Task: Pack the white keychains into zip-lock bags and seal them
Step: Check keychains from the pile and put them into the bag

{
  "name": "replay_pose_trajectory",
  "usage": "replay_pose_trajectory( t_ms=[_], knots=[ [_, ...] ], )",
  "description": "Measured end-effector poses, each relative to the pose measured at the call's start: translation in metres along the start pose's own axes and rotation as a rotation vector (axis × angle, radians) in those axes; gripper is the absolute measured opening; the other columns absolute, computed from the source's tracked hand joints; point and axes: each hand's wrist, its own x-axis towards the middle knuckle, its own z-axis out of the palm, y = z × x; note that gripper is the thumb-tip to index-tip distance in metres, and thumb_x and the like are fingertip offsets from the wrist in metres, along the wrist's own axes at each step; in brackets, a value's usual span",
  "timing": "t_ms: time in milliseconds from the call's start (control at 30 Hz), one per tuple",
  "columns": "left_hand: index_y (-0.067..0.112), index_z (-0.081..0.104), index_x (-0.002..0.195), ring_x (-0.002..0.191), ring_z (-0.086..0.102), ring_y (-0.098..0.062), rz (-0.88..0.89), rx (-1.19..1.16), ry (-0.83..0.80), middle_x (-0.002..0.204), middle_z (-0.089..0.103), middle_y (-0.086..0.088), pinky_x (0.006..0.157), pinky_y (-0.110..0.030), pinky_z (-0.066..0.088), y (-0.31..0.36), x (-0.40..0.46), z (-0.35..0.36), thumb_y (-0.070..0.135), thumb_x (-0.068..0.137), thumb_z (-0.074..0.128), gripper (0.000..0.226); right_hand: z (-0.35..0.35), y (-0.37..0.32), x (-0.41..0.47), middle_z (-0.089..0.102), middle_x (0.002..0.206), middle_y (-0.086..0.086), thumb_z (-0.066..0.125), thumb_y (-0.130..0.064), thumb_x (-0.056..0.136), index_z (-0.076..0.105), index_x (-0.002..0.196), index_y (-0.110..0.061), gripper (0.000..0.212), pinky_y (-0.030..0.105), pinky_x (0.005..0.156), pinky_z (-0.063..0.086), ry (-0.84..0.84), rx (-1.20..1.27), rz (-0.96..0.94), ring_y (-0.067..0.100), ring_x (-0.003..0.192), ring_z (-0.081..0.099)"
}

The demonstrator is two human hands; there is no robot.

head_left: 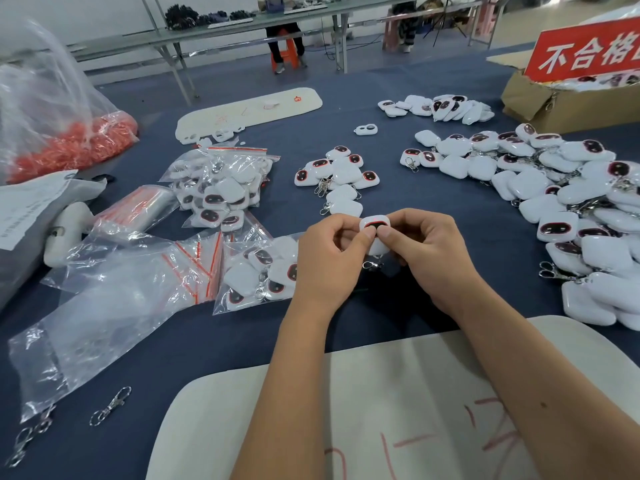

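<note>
While both hands pinch 1 white keychain [375, 226] upright between them, clasp hanging below, the empty zip-lock bags [138, 271] lie well off beyond the left hand [329, 258], farther from the right hand [429, 254].

Left hand [329, 258] and right hand [426, 251] pinch one white keychain [375, 226], just below small keychain cluster [337, 171].

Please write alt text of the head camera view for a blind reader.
Both hands, left hand and right hand, pinch one white keychain above a blue table. Filled zip-lock bags lie left; a loose keychain pile lies right.
</note>
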Motion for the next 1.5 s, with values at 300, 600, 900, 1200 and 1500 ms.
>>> replay_pose_trajectory(
  t_ms=[300, 600, 900, 1200, 1500],
  knots=[
    [0.012, 0.078, 0.100, 0.081, 0.073, -0.027, 0.016, 0.011, 0.021, 0.082, 0.076, -0.004, 0.079, -0.051, 0.062, 0.002, -0.001, -0.001, 0.017, 0.093, 0.076, 0.009, 0.000, 0.000, 0.000, 0.071, 0.070, -0.015, 0.068, -0.008, 0.099, 0.080, 0.095, -0.022, 0.019, 0.010, 0.063, 0.046, -0.006, -0.002, -0.019, -0.002, 0.062, 0.059],
    [0.013, 0.078, 0.097, 0.076, 0.074, -0.024, 0.024, -0.011, 0.046, 0.082, 0.076, 0.000, 0.074, -0.051, 0.063, 0.004, -0.001, -0.003, 0.018, 0.092, 0.077, 0.007, -0.001, 0.000, 0.001, 0.078, 0.085, -0.010, 0.069, -0.013, 0.100, 0.080, 0.102, -0.023, 0.014, 0.012, 0.071, 0.051, -0.062, 0.040, 0.005, 0.001, 0.076, 0.069],
    [0.015, 0.076, 0.094, 0.082, 0.074, -0.027, 0.032, 0.023, 0.110, 0.085, 0.076, 0.000, 0.080, -0.049, 0.061, 0.007, 0.000, -0.002, 0.020, 0.096, 0.070, 0.009, -0.001, 0.003, 0.002, 0.080, 0.086, -0.002, 0.077, -0.006, 0.092, 0.079, 0.094, -0.023, 0.017, 0.020, 0.073, 0.056, -0.026, -0.015, 0.039, 0.009, 0.077, 0.071],
    [0.021, 0.071, 0.093, 0.104, 0.058, -0.024, -0.024, 0.582, 0.510, 0.093, 0.070, 0.005, 0.088, -0.030, 0.042, 0.013, 0.000, -0.025, 0.031, 0.091, 0.065, 0.011, 0.000, 0.005, 0.003, 0.073, 0.072, -0.012, 0.074, -0.009, 0.094, 0.077, 0.095, -0.022, 0.014, 0.016, 0.065, 0.049, 0.024, -0.097, 0.069, 0.003, 0.062, 0.061],
    [0.027, 0.066, 0.087, 0.114, 0.042, -0.030, -0.178, 0.892, 0.333, 0.109, 0.057, -0.002, 0.089, -0.037, 0.031, 0.014, 0.002, -0.019, 0.067, 0.080, 0.067, 0.040, 0.002, 0.003, 0.001, 0.075, 0.076, -0.014, 0.075, -0.007, 0.094, 0.076, 0.095, -0.025, 0.018, 0.012, 0.065, 0.049, 0.046, -0.095, 0.024, 0.000, 0.065, 0.063]
  ],
)
